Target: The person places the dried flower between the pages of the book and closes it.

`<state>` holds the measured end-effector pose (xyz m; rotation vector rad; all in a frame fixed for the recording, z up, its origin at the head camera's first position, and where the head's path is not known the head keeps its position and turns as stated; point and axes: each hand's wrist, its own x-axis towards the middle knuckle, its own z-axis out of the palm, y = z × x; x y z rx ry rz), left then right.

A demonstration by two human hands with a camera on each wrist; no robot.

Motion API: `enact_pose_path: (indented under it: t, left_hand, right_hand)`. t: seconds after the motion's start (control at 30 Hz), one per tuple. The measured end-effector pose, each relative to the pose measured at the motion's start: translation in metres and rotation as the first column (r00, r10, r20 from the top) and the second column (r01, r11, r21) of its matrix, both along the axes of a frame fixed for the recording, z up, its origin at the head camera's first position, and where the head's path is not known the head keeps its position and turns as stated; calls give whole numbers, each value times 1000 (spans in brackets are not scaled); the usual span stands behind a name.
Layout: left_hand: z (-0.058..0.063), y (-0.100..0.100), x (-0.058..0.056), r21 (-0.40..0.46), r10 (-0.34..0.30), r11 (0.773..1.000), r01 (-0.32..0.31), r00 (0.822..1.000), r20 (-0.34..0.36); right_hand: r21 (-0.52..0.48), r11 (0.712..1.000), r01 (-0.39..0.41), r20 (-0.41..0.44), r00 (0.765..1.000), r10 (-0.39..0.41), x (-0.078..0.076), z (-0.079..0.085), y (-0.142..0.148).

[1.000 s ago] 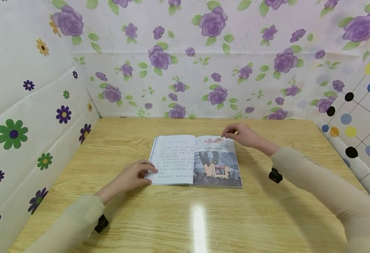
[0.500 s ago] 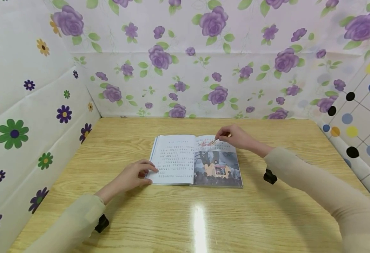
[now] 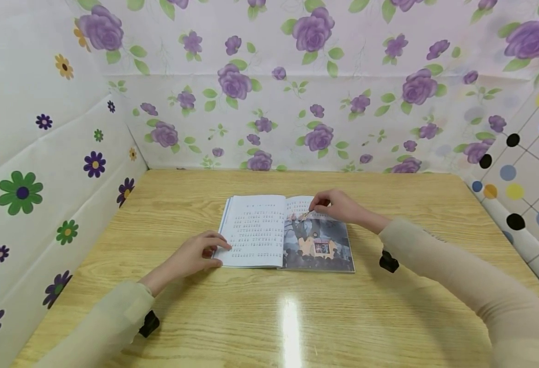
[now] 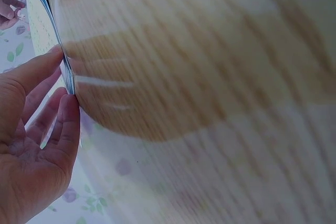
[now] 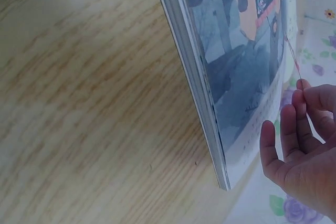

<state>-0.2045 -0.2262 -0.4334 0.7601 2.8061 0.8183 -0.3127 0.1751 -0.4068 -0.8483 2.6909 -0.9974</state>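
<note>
An open book [image 3: 256,244] lies on the table, with printed text on its left page and a dark tree illustration filling most of its right page. My left hand [image 3: 197,254] holds the book's lower left edge, fingers over the page and thumb at the edge; the left wrist view shows the fingertips against the page stack [image 4: 51,20]. Between thumb and fingertips my right hand [image 3: 336,205] pinches a thin, pinkish bookmark [image 3: 302,216], which overlaps the top of the illustration near the centre fold. Seen almost edge-on in the right wrist view, the bookmark [image 5: 296,65] reaches over the page.
The wooden table [image 3: 232,317] stretches in front of the book and to both sides. A floral cloth backdrop [image 3: 278,117] rises behind the table, with patterned cloths at left and right. Black wrist cameras sit under both sleeves.
My right hand has moved left and slightly toward me, carrying the bookmark from the upper text to the top of the illustration near the fold. The left hand stays on the book.
</note>
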Motion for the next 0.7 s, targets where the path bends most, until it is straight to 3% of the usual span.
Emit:
enact_pose_path:
  t: [0.7]
  left_hand:
    - [1, 1, 0, 4, 1, 1000, -1, 1000, 3]
  right_hand:
    - [-43, 995, -89, 101, 991, 93, 6, -13, -5]
